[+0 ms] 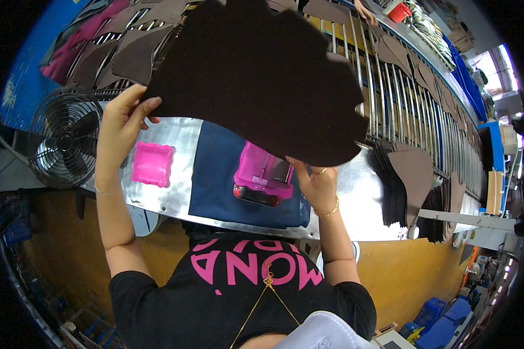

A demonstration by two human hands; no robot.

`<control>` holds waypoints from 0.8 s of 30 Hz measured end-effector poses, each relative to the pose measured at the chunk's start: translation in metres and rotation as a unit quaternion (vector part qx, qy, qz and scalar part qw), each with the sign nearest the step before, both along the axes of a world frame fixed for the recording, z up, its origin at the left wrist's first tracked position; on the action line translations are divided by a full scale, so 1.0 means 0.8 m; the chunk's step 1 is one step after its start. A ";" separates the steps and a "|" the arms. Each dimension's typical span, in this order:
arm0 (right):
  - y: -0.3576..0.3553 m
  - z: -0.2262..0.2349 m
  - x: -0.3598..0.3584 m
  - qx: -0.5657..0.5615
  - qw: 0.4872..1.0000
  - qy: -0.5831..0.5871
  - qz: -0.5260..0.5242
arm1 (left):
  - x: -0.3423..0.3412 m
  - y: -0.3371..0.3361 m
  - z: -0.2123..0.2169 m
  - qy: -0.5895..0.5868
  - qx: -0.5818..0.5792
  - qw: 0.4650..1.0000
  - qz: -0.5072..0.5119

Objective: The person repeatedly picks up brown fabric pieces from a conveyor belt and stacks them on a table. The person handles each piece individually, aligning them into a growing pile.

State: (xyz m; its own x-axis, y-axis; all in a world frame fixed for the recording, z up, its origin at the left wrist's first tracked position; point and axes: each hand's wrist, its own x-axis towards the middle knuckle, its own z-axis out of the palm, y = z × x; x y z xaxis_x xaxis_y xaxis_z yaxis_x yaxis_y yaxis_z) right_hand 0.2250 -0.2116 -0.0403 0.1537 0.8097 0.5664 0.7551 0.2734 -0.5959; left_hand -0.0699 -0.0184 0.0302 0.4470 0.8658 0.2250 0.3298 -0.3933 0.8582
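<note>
A large dark brown cut panel (pixel 256 81) with a scalloped edge is raised in front of me, above the metal table. My left hand (pixel 125 119) pinches its lower left corner between thumb and fingers. Along its lower edge, toward the right, my right hand (pixel 317 183) grips it, the fingers partly hidden. Beneath the panel, a pink plastic basket (pixel 249 166) with a few small tools sits on a dark blue cloth (pixel 215 174). Part of that basket is covered by the panel.
A second pink tray (pixel 152 165) lies on the metal table (pixel 177 136), beside a fan (pixel 64 136). Stacked panels (pixel 410 180) stand at right. Behind runs a rack of metal bars (pixel 390 99) carrying more panels. Another person's hand (pixel 365 13) shows at the far edge.
</note>
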 end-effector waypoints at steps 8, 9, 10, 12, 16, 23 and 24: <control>-0.097 -0.036 0.060 -0.072 0.992 -0.064 -0.084 | 0.072 -0.025 -0.034 0.089 -0.019 0.981 -0.172; -0.112 -0.043 0.060 -0.130 0.981 -0.002 -0.143 | 0.084 -0.027 -0.039 0.102 0.030 0.975 -0.194; -0.123 -0.051 0.065 -0.095 0.983 0.004 -0.158 | 0.098 -0.032 -0.041 0.118 0.077 0.967 -0.214; -0.151 -0.052 0.074 -0.133 0.971 0.048 -0.193 | 0.123 -0.044 -0.040 0.132 0.145 0.947 -0.254; -0.211 -0.052 0.114 -0.129 0.953 0.104 -0.254 | 0.166 -0.068 -0.029 0.132 0.215 0.905 -0.342; -0.257 0.004 0.152 -0.041 0.911 0.255 -0.321 | 0.234 -0.097 -0.042 0.110 0.260 0.859 -0.427; -0.275 0.000 0.174 -0.064 0.914 0.229 -0.329 | 0.249 -0.093 -0.038 0.076 0.267 0.864 -0.420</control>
State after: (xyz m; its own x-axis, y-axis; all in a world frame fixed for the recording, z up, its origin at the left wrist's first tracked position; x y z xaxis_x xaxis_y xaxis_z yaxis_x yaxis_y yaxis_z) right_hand 0.3639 -0.4313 -0.0407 0.8280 0.5120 0.2286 0.3951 -0.2434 -0.8858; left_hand 0.1293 -0.0928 0.0001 0.9264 0.0124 0.3764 -0.1719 -0.8753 0.4519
